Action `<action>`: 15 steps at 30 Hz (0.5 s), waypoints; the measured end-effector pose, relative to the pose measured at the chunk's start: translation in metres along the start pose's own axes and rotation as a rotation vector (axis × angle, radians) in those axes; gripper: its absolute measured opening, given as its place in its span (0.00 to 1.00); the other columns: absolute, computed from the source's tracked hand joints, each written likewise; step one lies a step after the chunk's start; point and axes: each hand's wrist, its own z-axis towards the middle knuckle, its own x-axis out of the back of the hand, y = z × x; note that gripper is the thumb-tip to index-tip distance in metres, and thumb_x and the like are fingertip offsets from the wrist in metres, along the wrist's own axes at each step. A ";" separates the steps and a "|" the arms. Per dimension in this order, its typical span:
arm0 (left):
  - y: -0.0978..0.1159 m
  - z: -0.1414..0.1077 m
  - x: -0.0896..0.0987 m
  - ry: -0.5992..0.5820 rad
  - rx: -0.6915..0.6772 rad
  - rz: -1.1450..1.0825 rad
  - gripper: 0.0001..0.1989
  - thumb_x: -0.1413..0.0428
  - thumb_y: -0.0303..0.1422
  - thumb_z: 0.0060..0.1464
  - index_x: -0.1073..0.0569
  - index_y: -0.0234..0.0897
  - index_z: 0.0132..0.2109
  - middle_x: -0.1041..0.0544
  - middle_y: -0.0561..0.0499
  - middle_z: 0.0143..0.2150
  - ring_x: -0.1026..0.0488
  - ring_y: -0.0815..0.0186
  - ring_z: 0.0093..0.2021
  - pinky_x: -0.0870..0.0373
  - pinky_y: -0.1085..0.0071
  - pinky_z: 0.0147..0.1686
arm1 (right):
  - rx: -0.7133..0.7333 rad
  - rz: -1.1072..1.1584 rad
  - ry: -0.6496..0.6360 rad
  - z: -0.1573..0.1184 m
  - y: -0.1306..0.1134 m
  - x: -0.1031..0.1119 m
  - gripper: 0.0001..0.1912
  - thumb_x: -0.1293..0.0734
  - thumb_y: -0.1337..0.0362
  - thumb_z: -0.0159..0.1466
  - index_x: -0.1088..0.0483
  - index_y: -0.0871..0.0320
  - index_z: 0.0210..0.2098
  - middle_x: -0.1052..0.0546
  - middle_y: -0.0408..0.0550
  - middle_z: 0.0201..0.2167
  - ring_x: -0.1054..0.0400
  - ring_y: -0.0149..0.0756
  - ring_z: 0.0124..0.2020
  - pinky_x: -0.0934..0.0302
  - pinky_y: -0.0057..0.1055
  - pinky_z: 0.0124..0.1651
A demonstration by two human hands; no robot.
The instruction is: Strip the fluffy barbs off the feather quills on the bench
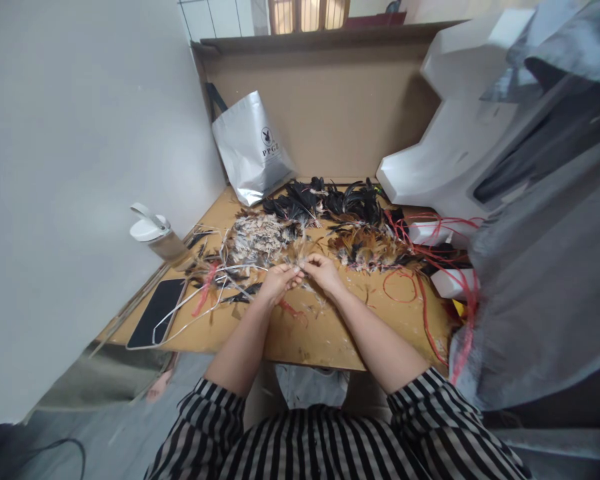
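My left hand (281,281) and my right hand (325,273) meet over the middle of the table. Both are closed, pinching the base of a small tuft of brown feathers (298,251) whose tips point away from me. Just beyond and to the left lies a heap of pale, whitish-brown feathers (260,237). Brown-orange feathers (363,248) are piled to the right of my hands. Farther back, black feathers (300,201) lie in bunches. Bits of pink-red string (293,309) show below my hands.
A phone (157,313) with a white cable lies at the left, near a lidded bottle (157,235). A silver bag (250,150) leans at the back. Red cords (423,320) tangle around white boxes (455,283) at the right. Grey cloth (555,267) hangs beside the table (330,350).
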 end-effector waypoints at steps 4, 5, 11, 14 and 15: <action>0.000 0.001 0.000 0.006 -0.028 0.053 0.11 0.40 0.36 0.40 0.27 0.29 0.27 0.28 0.49 0.20 0.36 0.76 0.19 0.42 0.79 0.19 | -0.068 0.004 0.002 0.000 0.000 0.000 0.13 0.31 0.56 0.45 0.33 0.60 0.22 0.32 0.40 0.18 0.44 0.25 0.20 0.48 0.24 0.26; -0.001 0.001 -0.001 0.008 -0.037 0.071 0.11 0.40 0.36 0.41 0.27 0.29 0.26 0.28 0.49 0.20 0.36 0.76 0.18 0.42 0.79 0.19 | -0.075 0.008 0.001 0.000 0.000 0.000 0.13 0.31 0.57 0.45 0.33 0.60 0.22 0.32 0.40 0.18 0.44 0.25 0.19 0.48 0.24 0.26; -0.002 0.002 -0.001 0.015 -0.086 0.136 0.13 0.41 0.38 0.41 0.26 0.30 0.28 0.27 0.49 0.20 0.34 0.74 0.19 0.40 0.77 0.21 | -0.023 0.049 -0.012 -0.002 -0.006 0.001 0.10 0.31 0.60 0.46 0.32 0.60 0.21 0.31 0.39 0.19 0.41 0.25 0.22 0.46 0.25 0.31; -0.002 0.001 0.000 0.002 -0.088 0.161 0.14 0.41 0.39 0.41 0.26 0.30 0.29 0.27 0.48 0.21 0.34 0.73 0.19 0.40 0.77 0.20 | -0.022 0.062 -0.018 -0.003 -0.008 0.002 0.09 0.31 0.61 0.46 0.32 0.61 0.21 0.31 0.39 0.19 0.41 0.25 0.22 0.46 0.24 0.31; -0.002 0.001 0.001 -0.005 -0.090 0.171 0.14 0.41 0.39 0.41 0.26 0.29 0.29 0.27 0.48 0.21 0.34 0.73 0.19 0.40 0.77 0.20 | -0.026 0.067 -0.025 -0.003 -0.007 0.002 0.09 0.31 0.61 0.46 0.32 0.61 0.21 0.31 0.39 0.19 0.41 0.25 0.22 0.47 0.24 0.30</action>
